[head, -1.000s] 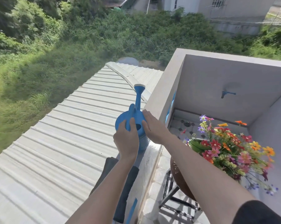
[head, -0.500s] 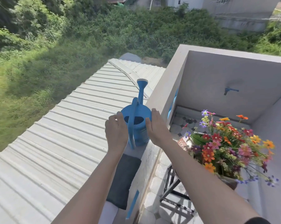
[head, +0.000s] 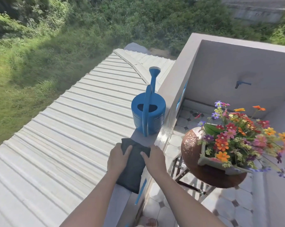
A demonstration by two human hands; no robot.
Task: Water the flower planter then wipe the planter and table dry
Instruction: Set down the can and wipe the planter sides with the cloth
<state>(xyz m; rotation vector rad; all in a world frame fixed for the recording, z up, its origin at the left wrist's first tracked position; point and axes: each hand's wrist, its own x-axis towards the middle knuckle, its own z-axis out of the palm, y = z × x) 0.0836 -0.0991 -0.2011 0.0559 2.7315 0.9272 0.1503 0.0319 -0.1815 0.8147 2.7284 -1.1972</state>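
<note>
Both hands lay flat on the dark cloth (head: 132, 167) atop the wall (head: 171, 89), left hand (head: 118, 158) and right hand (head: 154, 158) open, probably to lift it for wiping; the can (head: 148, 117) stood parked beyond, the planter (head: 208, 161) on the wet table (head: 190, 145) rightward.

An outdoor balcony or terrace of a house. A plastered parapet wall (head: 172, 89) encloses a tiled floor (head: 179, 122) with a drain (head: 195, 114) and wall tap (head: 241, 83); beyond lie a corrugated roof (head: 64, 131) and overgrown greenery (head: 73, 30).
</note>
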